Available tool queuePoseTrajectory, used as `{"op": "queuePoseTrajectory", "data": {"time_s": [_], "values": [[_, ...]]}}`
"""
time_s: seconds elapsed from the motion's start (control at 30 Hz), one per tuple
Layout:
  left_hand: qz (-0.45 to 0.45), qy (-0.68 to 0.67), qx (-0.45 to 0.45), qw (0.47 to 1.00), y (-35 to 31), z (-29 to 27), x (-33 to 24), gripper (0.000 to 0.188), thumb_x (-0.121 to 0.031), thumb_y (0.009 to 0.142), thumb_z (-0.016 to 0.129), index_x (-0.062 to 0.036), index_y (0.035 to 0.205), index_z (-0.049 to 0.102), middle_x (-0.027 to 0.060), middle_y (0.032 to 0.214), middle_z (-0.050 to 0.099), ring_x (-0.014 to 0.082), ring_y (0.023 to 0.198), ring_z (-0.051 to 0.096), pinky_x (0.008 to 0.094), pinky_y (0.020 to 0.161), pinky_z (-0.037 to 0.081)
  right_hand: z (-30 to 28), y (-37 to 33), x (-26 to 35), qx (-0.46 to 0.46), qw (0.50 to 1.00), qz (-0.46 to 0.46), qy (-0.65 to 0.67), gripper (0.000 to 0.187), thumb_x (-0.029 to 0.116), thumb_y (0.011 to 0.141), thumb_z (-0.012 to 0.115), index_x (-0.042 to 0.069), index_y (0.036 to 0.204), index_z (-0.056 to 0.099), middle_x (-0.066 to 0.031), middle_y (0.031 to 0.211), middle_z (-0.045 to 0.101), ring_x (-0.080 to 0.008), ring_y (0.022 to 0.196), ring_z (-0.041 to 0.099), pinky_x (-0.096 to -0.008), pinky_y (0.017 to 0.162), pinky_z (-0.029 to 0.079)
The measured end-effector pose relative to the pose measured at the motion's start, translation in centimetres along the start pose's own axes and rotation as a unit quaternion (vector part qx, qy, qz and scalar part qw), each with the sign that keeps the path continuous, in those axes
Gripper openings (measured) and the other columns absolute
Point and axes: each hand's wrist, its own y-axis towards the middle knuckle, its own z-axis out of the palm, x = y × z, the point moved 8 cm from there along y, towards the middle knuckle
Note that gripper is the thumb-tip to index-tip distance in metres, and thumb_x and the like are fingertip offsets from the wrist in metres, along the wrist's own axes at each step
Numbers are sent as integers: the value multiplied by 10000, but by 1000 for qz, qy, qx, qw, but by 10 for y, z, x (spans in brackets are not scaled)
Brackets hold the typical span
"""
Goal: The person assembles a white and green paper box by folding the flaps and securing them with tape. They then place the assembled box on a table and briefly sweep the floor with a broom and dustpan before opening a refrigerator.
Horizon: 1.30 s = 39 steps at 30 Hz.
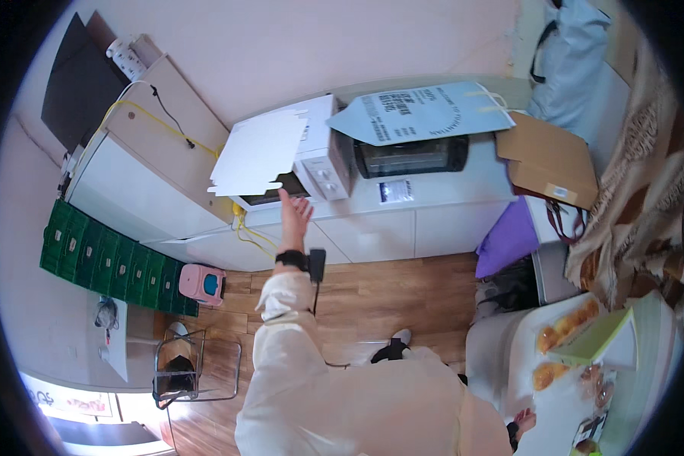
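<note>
My left hand (pixel 296 216) reaches forward to the front of a white microwave (pixel 328 163) with knobs on its side panel. Its fingers are apart and nothing shows in them. A flat white sheet with a jagged edge (pixel 258 148) lies over the microwave's top, and my thumb is close to its near edge; I cannot tell whether they touch. My right hand (pixel 524 420) hangs low at the right, beside the white table (pixel 518 368), its fingers loosely apart and holding nothing visible. A dark band with a small black device (pixel 317 265) is on my left wrist.
A light-blue paper bag (pixel 425 114) lies over a black toaster oven (pixel 410 156), with a cardboard box (pixel 547 159) to the right. Green crates (pixel 114 258), a pink bin (pixel 202 284) and a metal-framed stool (pixel 197 372) stand left. Packaged bread (pixel 566 327) sits on the right table.
</note>
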Motion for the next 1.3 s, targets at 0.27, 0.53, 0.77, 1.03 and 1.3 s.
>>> {"op": "queuePoseTrajectory", "data": {"time_s": [0.27, 0.53, 0.77, 1.03, 1.3], "values": [[154, -59, -65, 984, 93, -62, -100, 277, -278, 916, 525, -80, 1103, 475, 38, 917, 568, 172, 704, 567, 288, 588, 494, 84, -102, -30, 113, 971, -26, -211, 328, 193, 866, 488, 43, 1157, 482, -145, 895, 599, -244, 703, 577, -343, 578, 495], [321, 93, 65, 940, -89, -45, -155, 227, -97, 928, 521, -76, 1152, 495, -5, 926, 568, 73, 763, 538, 225, 616, 472, 233, -235, -8, 356, 818, -87, -443, 234, 238, 916, 540, 43, 1039, 499, -79, 752, 610, -183, 584, 600, -256, 497, 451], [337, 209, 176, 901, -257, -70, -181, 108, 3, 904, 517, -16, 999, 565, 6, 896, 606, 56, 796, 531, 205, 690, 429, 348, -409, 82, 444, 576, -552, -408, 306, 90, 887, 521, 48, 1183, 456, -154, 1110, 543, -296, 959, 550, -390, 800, 445], [95, 170, 334, 922, -331, -53, -106, 275, -79, 909, 521, -29, 1179, 539, 68, 1053, 627, 127, 876, 599, 241, 711, 475, 300, -486, 161, 222, 383, -889, -120, 439, 63, 797, 627, 162, 1200, 483, -128, 1311, 461, -318, 1183, 461, -475, 958, 392], [-220, 450, 473, 725, -325, 3, 65, 375, -141, 906, 564, -37, 1258, 484, 97, 1089, 625, 176, 949, 600, 309, 785, 488, 188, -478, 169, 180, 318, -888, -280, 231, 110, 752, 616, 182, 971, 625, 35, 1157, 574, -187, 1118, 495, -371, 913, 428]]}}
